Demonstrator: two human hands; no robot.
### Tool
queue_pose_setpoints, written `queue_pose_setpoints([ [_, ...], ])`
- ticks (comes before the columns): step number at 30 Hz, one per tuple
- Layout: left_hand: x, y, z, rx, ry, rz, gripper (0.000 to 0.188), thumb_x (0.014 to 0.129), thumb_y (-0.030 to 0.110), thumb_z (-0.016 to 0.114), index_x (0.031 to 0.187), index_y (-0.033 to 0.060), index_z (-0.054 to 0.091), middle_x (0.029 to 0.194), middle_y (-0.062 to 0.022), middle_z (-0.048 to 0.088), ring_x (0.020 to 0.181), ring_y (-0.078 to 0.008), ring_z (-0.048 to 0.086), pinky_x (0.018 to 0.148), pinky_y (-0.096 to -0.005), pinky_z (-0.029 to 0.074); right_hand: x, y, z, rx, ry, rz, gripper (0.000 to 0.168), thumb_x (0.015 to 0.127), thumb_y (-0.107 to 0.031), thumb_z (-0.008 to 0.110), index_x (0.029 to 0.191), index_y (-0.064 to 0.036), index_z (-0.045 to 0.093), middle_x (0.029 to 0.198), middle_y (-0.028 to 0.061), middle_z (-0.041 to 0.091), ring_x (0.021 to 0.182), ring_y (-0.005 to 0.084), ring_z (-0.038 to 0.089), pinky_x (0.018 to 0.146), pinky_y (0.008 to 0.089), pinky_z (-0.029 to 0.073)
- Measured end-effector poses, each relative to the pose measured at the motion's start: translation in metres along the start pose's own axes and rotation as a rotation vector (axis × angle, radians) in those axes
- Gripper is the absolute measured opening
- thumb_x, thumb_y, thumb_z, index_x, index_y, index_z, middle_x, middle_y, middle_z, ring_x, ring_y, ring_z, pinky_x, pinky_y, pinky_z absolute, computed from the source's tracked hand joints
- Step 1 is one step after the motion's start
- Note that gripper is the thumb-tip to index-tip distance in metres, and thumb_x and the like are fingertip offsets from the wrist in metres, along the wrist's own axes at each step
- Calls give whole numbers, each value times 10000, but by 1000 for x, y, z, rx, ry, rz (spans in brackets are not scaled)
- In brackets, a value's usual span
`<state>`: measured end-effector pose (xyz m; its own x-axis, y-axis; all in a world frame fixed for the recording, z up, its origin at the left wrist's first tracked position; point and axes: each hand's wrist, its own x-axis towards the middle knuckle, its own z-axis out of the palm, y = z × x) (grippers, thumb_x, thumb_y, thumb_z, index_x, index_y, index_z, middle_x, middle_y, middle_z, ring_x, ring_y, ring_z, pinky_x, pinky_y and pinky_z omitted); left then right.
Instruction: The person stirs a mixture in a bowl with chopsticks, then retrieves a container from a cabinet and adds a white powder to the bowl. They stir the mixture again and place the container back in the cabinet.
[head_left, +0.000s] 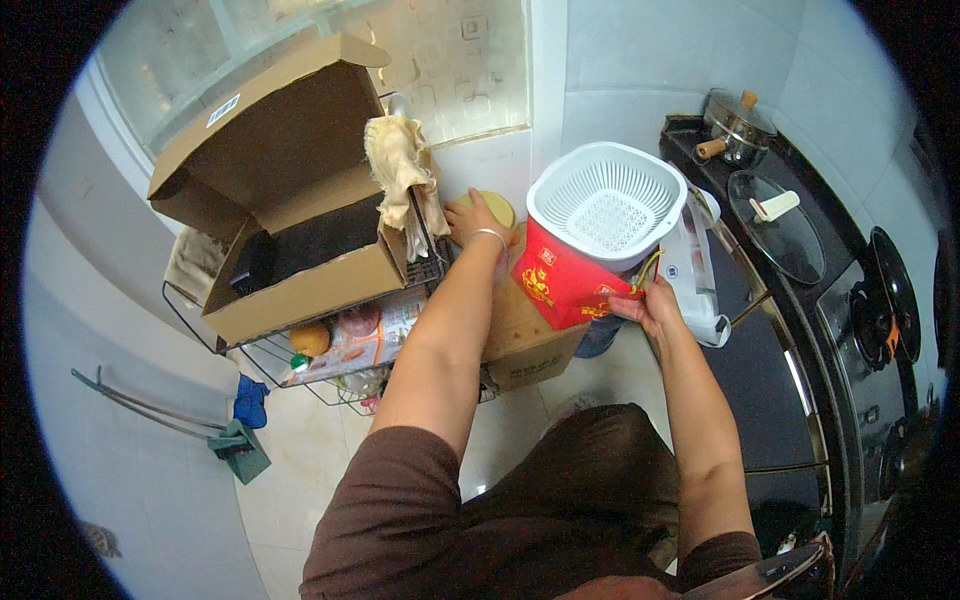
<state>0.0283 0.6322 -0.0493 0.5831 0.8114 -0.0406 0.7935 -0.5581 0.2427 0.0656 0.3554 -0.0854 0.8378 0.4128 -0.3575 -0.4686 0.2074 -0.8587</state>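
Note:
My left hand (478, 220) rests on the yellow round lid (495, 208) of a container behind the cardboard box, its fingers over the lid's left part. My right hand (651, 304) grips the edge of a red bag (559, 281) with yellow print, near its yellow cord. A white plastic colander basket (609, 201) sits above the red bag and hides part of it. Below both stands a closed cardboard box (529, 356). A white plastic bag (686, 274) lies just right of the colander.
An open cardboard carton (300, 304) stands on a wire rack (259, 358) at left, beside a hanging beige cloth (397, 161). A steel pot (739, 135), a glass lid (776, 225) and a wok (892, 292) are on the dark counter at right. A green dustpan (240, 450) is at lower left.

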Motion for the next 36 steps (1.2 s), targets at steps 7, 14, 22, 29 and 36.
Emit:
queue_pose_setpoints([
  [7, -58, -9, -6, 4, 73, 274, 1175, 407, 476, 779, 1341, 211, 117, 1308, -281, 180, 1203, -429, 204, 933, -519, 241, -18, -13, -23, -101, -3, -20, 321, 829, -46, 303, 1143, 8, 270, 932, 246, 547, 636, 331, 611, 523, 384, 549],
  [14, -87, -19, -1, -49, 139, 358, 1143, 383, 468, 761, 1329, 208, 174, 1264, -269, 252, 1168, -407, 263, 888, -497, 280, -38, -25, -51, -162, 25, -30, 304, 862, -105, 281, 1141, 15, 272, 937, 253, 536, 645, 321, 612, 532, 379, 551],
  [22, -116, -31, -36, -68, 208, 560, 1115, 385, 418, 771, 1320, 192, 208, 1233, -262, 278, 1140, -389, 289, 864, -481, 289, -39, -26, -66, -81, 32, -23, 347, 836, -50, 268, 1164, 55, 223, 954, 310, 497, 686, 379, 599, 554, 413, 552],
  [29, -182, -74, -58, -193, 245, 833, 1126, 331, 274, 781, 1305, 143, 231, 1191, -224, 293, 1107, -383, 303, 858, -449, 287, -24, -34, -81, -85, -63, 30, 376, 800, -25, 286, 1159, 16, 183, 976, 336, 468, 692, 414, 588, 585, 437, 542],
  [36, -226, -125, -37, -226, 27, 859, 1096, 348, 270, 769, 1298, 120, 244, 1199, -254, 274, 1108, -408, 290, 846, -457, 279, -9, -38, -58, -97, -277, 50, 484, 794, 1, 290, 1256, -3, 144, 1047, 318, 450, 754, 419, 582, 618, 413, 545],
])
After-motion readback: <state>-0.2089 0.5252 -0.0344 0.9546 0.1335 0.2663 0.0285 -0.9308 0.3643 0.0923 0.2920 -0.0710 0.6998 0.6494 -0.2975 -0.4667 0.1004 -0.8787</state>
